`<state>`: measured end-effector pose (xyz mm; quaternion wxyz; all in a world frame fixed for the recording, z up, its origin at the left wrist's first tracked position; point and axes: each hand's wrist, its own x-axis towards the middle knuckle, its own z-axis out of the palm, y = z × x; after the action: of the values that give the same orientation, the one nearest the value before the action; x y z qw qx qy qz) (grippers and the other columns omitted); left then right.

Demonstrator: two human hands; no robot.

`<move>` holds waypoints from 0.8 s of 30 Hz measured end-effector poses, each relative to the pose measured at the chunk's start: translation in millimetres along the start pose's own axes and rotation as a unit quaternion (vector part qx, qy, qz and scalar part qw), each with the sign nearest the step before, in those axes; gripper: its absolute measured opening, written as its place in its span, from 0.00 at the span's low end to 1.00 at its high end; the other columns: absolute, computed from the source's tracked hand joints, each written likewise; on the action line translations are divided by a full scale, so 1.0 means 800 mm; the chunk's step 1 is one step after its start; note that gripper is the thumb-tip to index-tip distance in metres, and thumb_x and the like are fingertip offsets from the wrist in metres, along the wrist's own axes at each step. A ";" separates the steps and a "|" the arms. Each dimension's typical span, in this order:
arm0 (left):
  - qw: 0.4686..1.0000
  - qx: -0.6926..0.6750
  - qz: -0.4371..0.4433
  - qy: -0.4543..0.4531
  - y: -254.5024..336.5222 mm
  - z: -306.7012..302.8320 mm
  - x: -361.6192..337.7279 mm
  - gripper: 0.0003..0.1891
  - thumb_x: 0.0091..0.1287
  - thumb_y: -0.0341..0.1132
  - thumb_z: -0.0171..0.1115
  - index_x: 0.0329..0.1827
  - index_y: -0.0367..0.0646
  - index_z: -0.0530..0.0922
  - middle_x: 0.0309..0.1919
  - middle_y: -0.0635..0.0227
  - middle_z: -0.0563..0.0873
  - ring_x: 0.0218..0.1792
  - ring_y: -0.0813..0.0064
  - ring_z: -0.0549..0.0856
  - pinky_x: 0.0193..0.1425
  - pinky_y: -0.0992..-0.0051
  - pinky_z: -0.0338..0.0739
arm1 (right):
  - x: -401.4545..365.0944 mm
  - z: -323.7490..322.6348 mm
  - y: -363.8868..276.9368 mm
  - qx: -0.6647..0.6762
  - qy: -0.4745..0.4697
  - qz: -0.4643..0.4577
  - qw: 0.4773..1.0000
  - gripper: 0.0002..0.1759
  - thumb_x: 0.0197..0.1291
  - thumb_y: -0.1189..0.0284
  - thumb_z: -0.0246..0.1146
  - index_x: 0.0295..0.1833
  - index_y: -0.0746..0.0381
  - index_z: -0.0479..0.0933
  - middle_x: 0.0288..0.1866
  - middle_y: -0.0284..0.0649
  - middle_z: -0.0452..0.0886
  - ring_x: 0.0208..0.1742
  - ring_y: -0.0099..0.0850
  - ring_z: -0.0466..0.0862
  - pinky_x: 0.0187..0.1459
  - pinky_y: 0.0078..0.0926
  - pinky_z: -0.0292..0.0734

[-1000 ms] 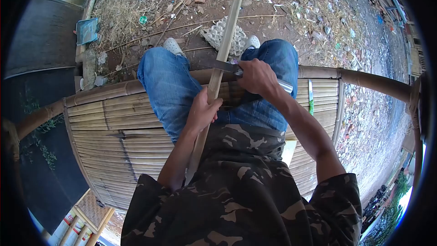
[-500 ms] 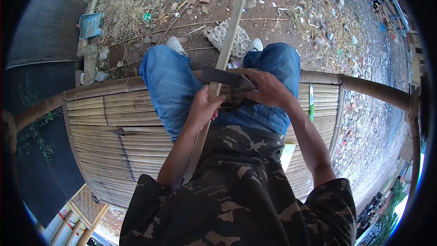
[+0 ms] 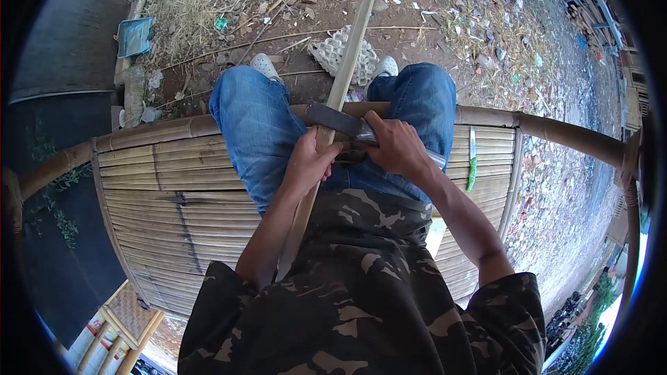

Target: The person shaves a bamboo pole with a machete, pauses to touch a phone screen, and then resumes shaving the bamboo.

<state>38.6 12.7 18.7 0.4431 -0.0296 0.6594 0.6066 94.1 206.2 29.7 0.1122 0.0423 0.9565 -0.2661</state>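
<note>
My left hand (image 3: 310, 161) is wrapped around a long pale strip of wood (image 3: 353, 55). The strip slants from the ground side, between my knees, back along the left of my torso. In my right hand (image 3: 399, 144) is a dark, flat, blade-like tool (image 3: 332, 118) with a silvery part by my fingers; a silvery end shows behind the hand. The flat dark part overlaps the strip just beyond my left hand. My jeans (image 3: 253, 132) lie on both sides of the work.
I sit on a slatted bamboo platform (image 3: 184, 215) edged by a bamboo pole (image 3: 570, 140). A knife with a green handle (image 3: 472, 167) lies at the right. An egg tray (image 3: 333, 54) rests on the littered ground between my shoes. A blue plastic container (image 3: 135, 37) stands far left.
My right hand has turned and closed more around the tool, and a silvery end now shows behind it. The dark part sits at a slightly different angle over the strip. My left hand stays put.
</note>
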 end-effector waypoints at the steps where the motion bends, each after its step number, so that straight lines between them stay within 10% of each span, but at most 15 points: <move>1: 1.000 0.003 0.003 -0.003 0.001 0.000 0.000 0.10 0.68 0.30 0.62 0.47 0.37 0.72 0.20 0.74 0.74 0.15 0.86 0.72 0.15 0.82 0.66 | 0.004 -0.006 -0.003 0.005 -0.066 0.033 0.997 0.23 0.48 0.69 0.66 0.51 0.62 0.73 0.31 0.52 0.82 0.39 0.54 0.83 0.43 0.49 0.77; 24: 0.998 0.052 -0.006 0.019 -0.014 -0.003 0.006 0.12 0.65 0.29 0.60 0.48 0.35 0.71 0.21 0.72 0.75 0.15 0.85 0.73 0.15 0.81 0.67 | 0.045 -0.023 -0.005 -0.039 -0.129 0.070 0.988 0.13 0.42 0.68 0.63 0.35 0.64 0.81 0.31 0.54 0.83 0.39 0.53 0.84 0.44 0.47 0.79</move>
<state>40.8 9.8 6.6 0.4349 -0.0220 0.6981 0.5683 55.1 212.9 38.7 0.2549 0.0700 0.9383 -0.2230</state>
